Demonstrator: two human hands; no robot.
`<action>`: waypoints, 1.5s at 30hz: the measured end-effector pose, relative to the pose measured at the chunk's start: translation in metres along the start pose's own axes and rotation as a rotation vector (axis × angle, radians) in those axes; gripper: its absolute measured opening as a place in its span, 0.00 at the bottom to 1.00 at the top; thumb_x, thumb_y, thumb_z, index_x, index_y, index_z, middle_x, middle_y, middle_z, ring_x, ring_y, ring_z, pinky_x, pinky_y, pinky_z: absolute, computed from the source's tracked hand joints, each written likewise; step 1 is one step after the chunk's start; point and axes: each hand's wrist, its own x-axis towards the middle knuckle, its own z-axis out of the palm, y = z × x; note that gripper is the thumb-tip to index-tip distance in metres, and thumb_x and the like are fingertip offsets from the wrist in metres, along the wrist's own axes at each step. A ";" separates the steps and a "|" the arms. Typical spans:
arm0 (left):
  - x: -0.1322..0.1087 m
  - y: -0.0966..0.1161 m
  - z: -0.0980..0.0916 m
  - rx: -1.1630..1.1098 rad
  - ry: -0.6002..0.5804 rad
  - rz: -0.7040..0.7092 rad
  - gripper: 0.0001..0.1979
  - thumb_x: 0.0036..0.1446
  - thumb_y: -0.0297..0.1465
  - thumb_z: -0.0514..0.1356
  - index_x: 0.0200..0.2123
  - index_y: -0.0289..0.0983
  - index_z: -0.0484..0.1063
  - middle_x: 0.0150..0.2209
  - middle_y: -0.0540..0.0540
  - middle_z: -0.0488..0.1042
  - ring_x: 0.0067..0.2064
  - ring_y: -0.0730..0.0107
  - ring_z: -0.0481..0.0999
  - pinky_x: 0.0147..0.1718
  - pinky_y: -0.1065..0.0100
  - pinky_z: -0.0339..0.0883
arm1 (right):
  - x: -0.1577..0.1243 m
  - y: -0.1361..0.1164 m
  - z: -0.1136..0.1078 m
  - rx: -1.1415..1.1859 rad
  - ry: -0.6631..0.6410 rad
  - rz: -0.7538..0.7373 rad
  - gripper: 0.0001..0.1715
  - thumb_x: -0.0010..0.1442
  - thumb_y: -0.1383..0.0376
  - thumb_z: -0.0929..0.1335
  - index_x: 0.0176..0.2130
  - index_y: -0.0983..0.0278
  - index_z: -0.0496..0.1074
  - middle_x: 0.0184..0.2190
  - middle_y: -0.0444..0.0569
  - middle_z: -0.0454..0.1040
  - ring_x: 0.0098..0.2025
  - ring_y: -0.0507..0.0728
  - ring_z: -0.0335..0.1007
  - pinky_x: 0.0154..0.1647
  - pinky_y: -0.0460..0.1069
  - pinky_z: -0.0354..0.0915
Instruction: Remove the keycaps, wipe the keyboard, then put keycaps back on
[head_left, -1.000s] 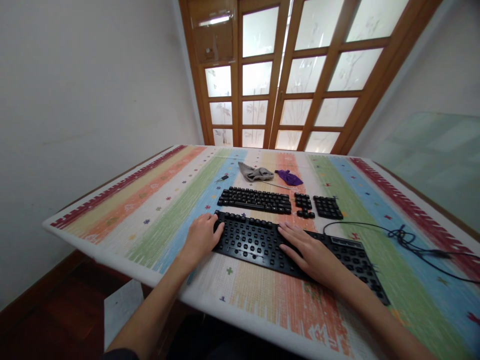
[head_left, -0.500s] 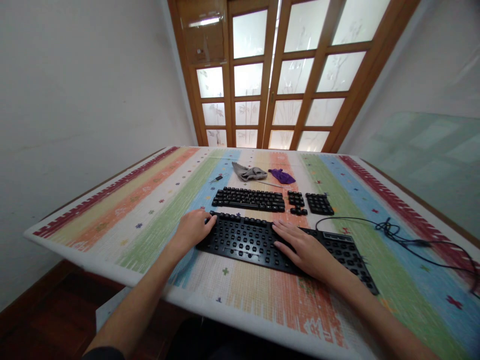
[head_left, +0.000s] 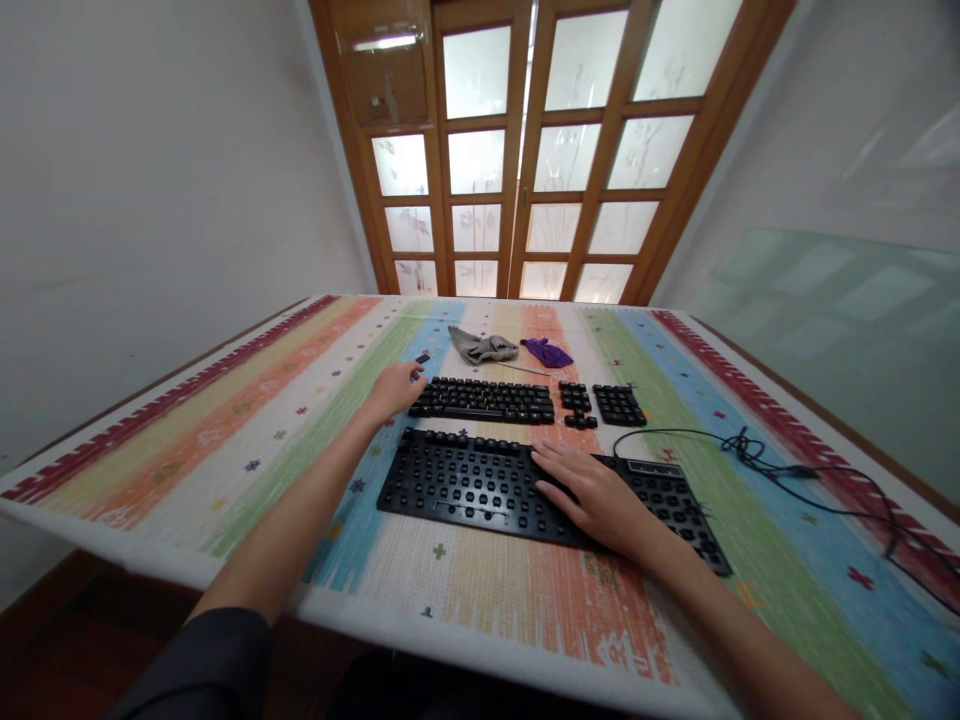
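My right hand (head_left: 592,495) lies flat, fingers stretched out, on a black keyboard (head_left: 457,480) whose main keys are off, leaving bare switch stems; a row of keycaps stays along its top edge. My left hand (head_left: 397,388) is at the left end of a block of loose black keycaps (head_left: 487,400) laid out in keyboard order behind it. Its thumb and fingers look slightly apart, with nothing visible between them. Just beyond its fingertips lies a small dark tool (head_left: 423,358), partly hidden, its kind unclear.
Smaller keycap groups (head_left: 575,396) and a number-pad block (head_left: 619,404) lie to the right. Behind them are a grey cloth (head_left: 484,347), a purple cloth (head_left: 547,352) and a thin rod (head_left: 525,370). The keyboard's cable (head_left: 757,458) coils over the striped tablecloth (head_left: 277,400).
My left hand has left the keyboard's top left corner and moved forward, past the loose keycaps' left end toward the small dark tool. My right hand stays on the keyboard. The view has shifted slightly.
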 end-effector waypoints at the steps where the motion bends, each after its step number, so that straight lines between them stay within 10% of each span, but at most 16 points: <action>1: 0.008 -0.001 0.004 -0.008 -0.019 -0.003 0.17 0.58 0.32 0.57 0.49 0.36 0.76 0.42 0.43 0.81 0.45 0.60 0.79 0.48 0.67 0.68 | 0.000 0.000 0.000 0.012 0.001 0.000 0.23 0.68 0.61 0.62 0.59 0.63 0.71 0.59 0.54 0.70 0.61 0.62 0.66 0.63 0.61 0.64; 29: 0.055 0.003 0.020 -0.128 -0.109 -0.142 0.06 0.50 0.33 0.64 0.28 0.36 0.79 0.33 0.44 0.81 0.40 0.58 0.78 0.40 0.66 0.68 | 0.000 -0.001 -0.009 0.055 -0.063 0.016 0.23 0.68 0.62 0.62 0.59 0.63 0.70 0.61 0.55 0.67 0.64 0.63 0.62 0.65 0.62 0.61; 45: -0.076 -0.009 -0.020 -0.449 -0.073 0.191 0.15 0.56 0.42 0.57 0.40 0.37 0.73 0.36 0.46 0.78 0.38 0.65 0.76 0.40 0.63 0.71 | -0.002 0.001 -0.005 0.063 -0.058 0.018 0.23 0.68 0.61 0.63 0.59 0.62 0.70 0.62 0.53 0.66 0.65 0.62 0.61 0.65 0.63 0.60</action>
